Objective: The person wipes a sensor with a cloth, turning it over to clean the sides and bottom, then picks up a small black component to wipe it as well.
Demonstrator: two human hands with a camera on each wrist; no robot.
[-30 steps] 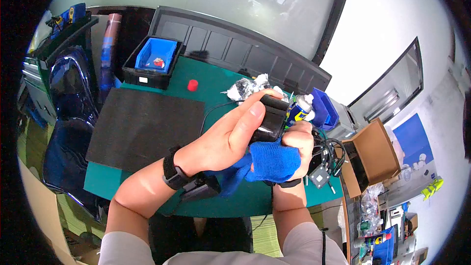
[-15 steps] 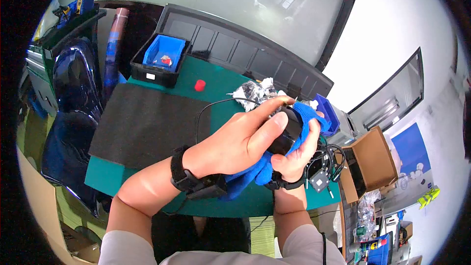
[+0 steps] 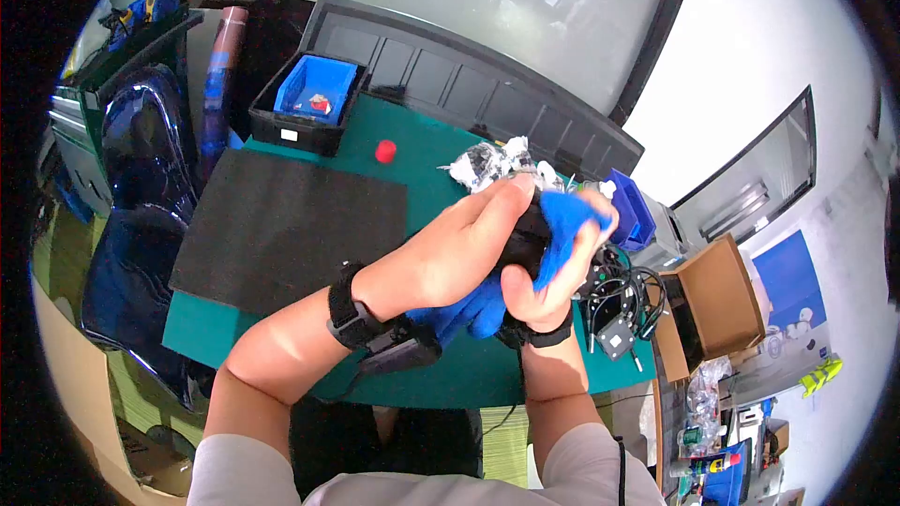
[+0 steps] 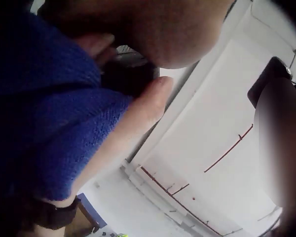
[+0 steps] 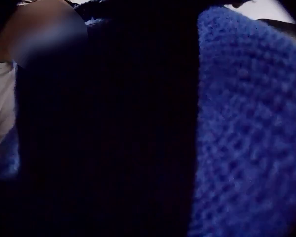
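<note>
A dark glossy object (image 3: pixel 527 242) is held between both hands over the green table in the head view. My left hand (image 3: pixel 455 248) grips it from the left, thumb on top. On its right side my right hand (image 3: pixel 561 272) holds a blue cloth (image 3: pixel 560 225) against it, and the cloth hangs down below between the wrists. In the left wrist view the cloth (image 4: pixel 44 108) covers the left side, with the right hand (image 4: pixel 123 133) beside it. Blue cloth (image 5: pixel 251 118) fills much of the right wrist view. The object's underside is hidden.
On the green table (image 3: pixel 431 145) lie a dark mat (image 3: pixel 291 230), a red cap (image 3: pixel 385 151) and crumpled wrapping (image 3: pixel 487 164). A black bin (image 3: pixel 300 131) with a blue tray stands at the back left. Cables (image 3: pixel 614 295) and an open carton (image 3: pixel 722 305) are at right.
The right hand has brought the cloth up from below onto the object's right side and shifted along it. The left thumb has moved up the object, and the spray can is now mostly covered.
</note>
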